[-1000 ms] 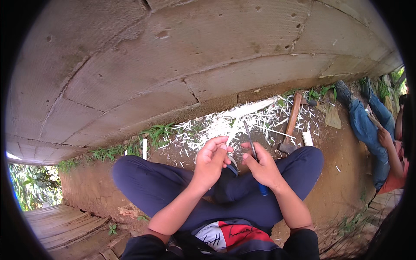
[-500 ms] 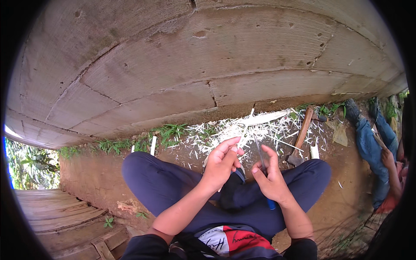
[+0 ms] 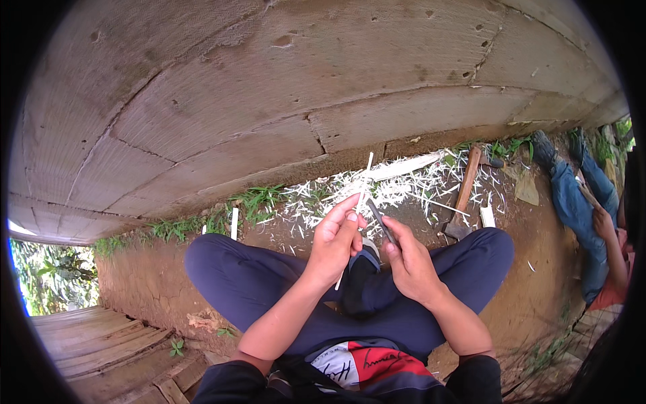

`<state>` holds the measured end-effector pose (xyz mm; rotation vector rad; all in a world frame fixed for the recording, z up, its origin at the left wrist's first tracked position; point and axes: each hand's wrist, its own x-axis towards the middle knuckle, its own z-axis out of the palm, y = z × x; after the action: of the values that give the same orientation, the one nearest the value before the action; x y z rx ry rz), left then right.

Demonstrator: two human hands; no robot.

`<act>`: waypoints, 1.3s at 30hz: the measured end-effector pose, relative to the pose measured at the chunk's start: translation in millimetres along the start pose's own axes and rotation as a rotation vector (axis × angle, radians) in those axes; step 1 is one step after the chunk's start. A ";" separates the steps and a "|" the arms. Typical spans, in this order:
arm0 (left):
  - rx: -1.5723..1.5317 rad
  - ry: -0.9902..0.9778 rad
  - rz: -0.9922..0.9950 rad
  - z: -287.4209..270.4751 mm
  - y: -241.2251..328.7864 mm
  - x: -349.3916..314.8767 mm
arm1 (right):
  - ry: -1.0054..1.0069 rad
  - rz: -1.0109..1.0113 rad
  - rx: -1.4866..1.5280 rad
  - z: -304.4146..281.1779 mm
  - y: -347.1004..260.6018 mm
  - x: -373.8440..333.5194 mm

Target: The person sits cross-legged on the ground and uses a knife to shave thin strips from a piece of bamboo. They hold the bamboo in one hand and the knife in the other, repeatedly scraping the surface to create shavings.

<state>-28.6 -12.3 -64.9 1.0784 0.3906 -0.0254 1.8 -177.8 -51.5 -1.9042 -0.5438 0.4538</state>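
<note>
My left hand (image 3: 338,237) is closed on a thin white stick (image 3: 369,165), gripped between thumb and fingers. The stick points up and away from me, and its lower end shows below the hand. In my right hand (image 3: 412,264) is a knife (image 3: 380,219), with the fingers wrapped round its handle, which they hide. Its dark narrow blade slants up to the left, close beside the stick; whether they touch I cannot tell. Beyond both hands, white shavings (image 3: 323,205) lie scattered on the ground, with a longer pale piece of wood (image 3: 407,165) among them.
A tool with a wooden handle (image 3: 469,178) and dark metal head lies right of the shavings, near a short white block (image 3: 487,216). A block wall (image 3: 222,128) rises ahead. My crossed legs (image 3: 242,269) frame the work. Another person's jeans-clad legs (image 3: 572,209) are far right.
My right fingers, spread around the knife before, have closed round its handle, and its blue end no longer shows. The blade now tilts more to the left. My left hand still grips the stick.
</note>
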 end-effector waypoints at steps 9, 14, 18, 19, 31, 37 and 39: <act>0.017 0.020 -0.010 3.9 1.1 0.2 | 0.004 -0.013 -0.015 -0.9 3.9 -0.3; -0.005 0.037 -0.012 5.0 -0.8 1.5 | 0.029 -0.059 -0.037 -1.0 6.4 0.0; -0.034 0.050 -0.033 4.3 1.8 1.6 | -0.027 0.022 0.011 -2.8 0.8 -0.4; -0.041 0.045 -0.039 3.9 2.6 1.4 | -0.029 0.024 0.004 -2.9 1.0 -0.5; -0.018 0.028 -0.034 6.9 4.2 0.5 | 0.013 -0.051 0.022 -3.5 7.7 0.3; 0.005 0.042 -0.033 7.4 5.0 -0.6 | 0.043 -0.038 0.028 -5.2 2.8 0.5; 0.035 0.043 -0.025 10.7 7.6 -2.7 | 0.069 0.015 0.070 -6.5 2.0 -1.5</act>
<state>-26.3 -18.3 -53.1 1.1102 0.4434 -0.0311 4.4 -184.2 -50.9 -1.8507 -0.4632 0.4105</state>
